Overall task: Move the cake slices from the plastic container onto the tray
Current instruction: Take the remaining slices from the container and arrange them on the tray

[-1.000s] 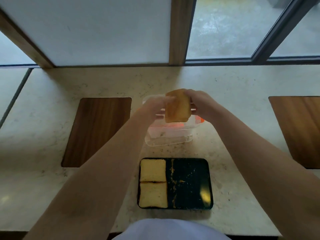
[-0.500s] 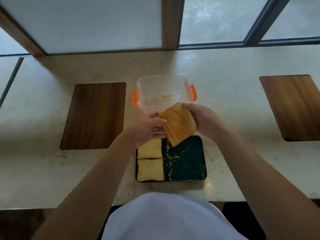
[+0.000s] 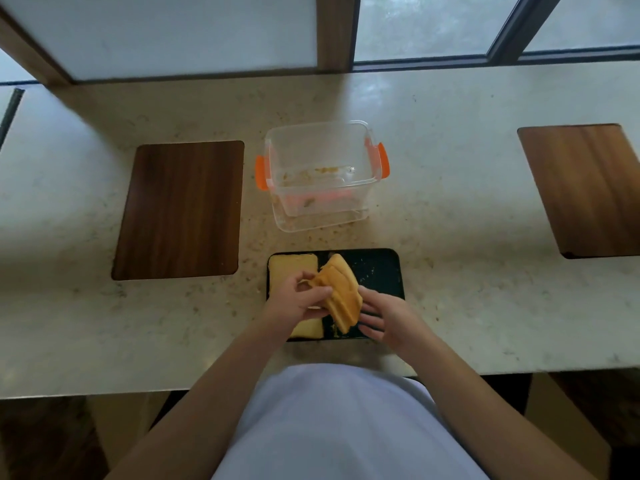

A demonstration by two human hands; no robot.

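Note:
A clear plastic container [image 3: 323,171] with orange clips stands on the counter, holding only crumbs. In front of it lies a black tray [image 3: 381,271]. Two yellow cake slices lie on the tray's left half, one at the back [image 3: 291,266] and one at the front [image 3: 308,330], both partly hidden by my left hand. Over the tray's middle I hold a stack of golden cake slices [image 3: 341,296], tilted on edge. My left hand [image 3: 296,301] grips the stack from the left. My right hand [image 3: 384,317] touches its right side with fingers spread.
Dark wooden inlays sit in the pale stone counter at the left [image 3: 180,209] and far right [image 3: 585,188]. Crumbs are scattered around the container and tray. A window frame runs along the counter's back edge. My white shirt fills the bottom of the view.
Both hands carried the cake stack from above the container down and towards me, over the tray. The container now stands uncovered behind the tray.

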